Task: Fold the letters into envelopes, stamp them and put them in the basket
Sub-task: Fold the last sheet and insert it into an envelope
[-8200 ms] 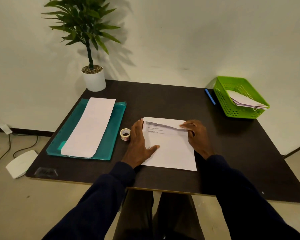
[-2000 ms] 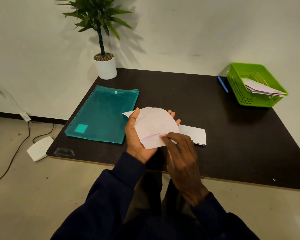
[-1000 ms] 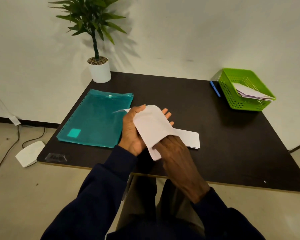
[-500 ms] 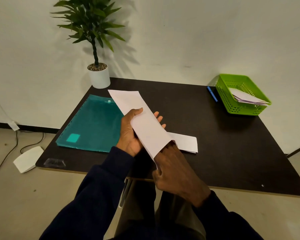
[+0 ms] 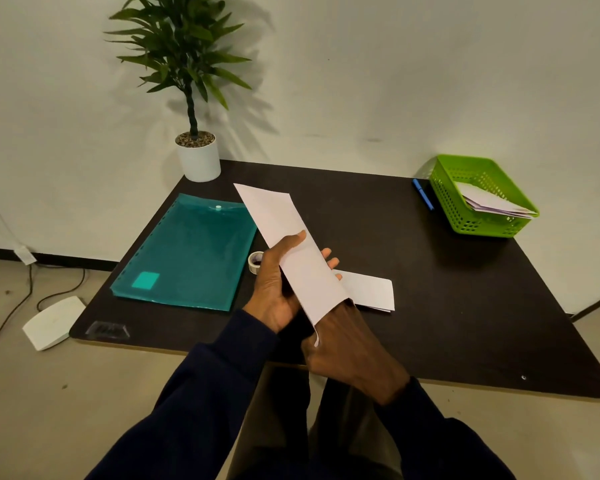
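My left hand (image 5: 274, 289) grips a long white envelope (image 5: 288, 237) above the table, thumb on top and fingers under it. The envelope slants from far left to near right. My right hand (image 5: 350, 351) is at its near open end, with the fingers hidden inside or behind the paper. A folded white letter (image 5: 371, 289) lies flat on the dark table (image 5: 430, 306) just behind my hands. A small roll of stamps (image 5: 255, 262) stands left of my left hand. The green basket (image 5: 465, 220) sits at the far right corner with several envelopes inside.
A teal plastic folder (image 5: 191, 254) lies on the table's left side. A potted plant (image 5: 196, 157) stands at the far left corner. A blue pen (image 5: 422, 194) lies left of the basket. A white device (image 5: 52, 322) and cables are on the floor at left.
The envelope was taken off the teal folder, bent in my hands, then straightened out. My right hand moved to its near end. The sheet is folded into a strip on the table.
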